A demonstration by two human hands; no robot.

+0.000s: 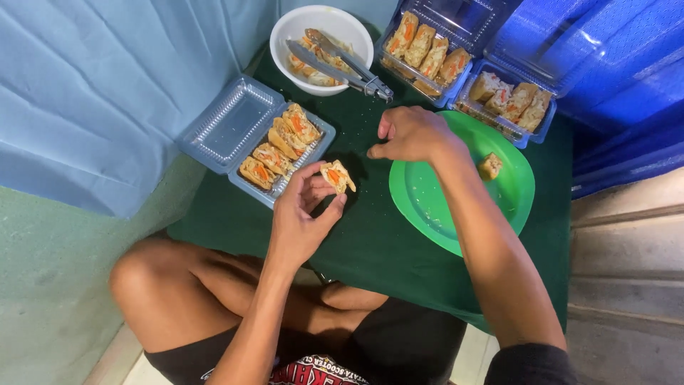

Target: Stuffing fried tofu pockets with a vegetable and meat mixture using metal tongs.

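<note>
The person's bent knees and dark shorts (pixel 399 349) occupy the near edge of the view, below the dark green cloth (pixel 370 242) that covers the work surface.

Left hand (pixel 303 214): thumb and fingers closed around one stuffed roll slice (pixel 337 175). The slice sits at the fingertips, above the palm. Its cut face, showing orange filling, is turned upward toward the camera. Its long axis runs diagonally, from the upper left down to the lower right, and the far end projects beyond the fingertips.

Right hand (pixel 412 134): loosely curled, holding nothing. The fingertips point down and left and rest on or just above the cloth; contact cannot be confirmed. This hand lies up and to the right of the held slice, near it but apart.

Left of the grip, just beside the slice: an open clear plastic clamshell box (pixel 235 125) with four slices packed side by side in its tray half. The lid half lies flat.

Right of the grip: a green plate (pixel 434 199) carrying one small piece (pixel 489 166).

Beyond the grip: a white bowl (pixel 320 28) containing more slices, with metal tongs (pixel 342 64) laid across its rim, handles pointing lower right. Two further clear boxes (pixel 463 85), each filled with slices, stand to the right of the bowl.
</note>
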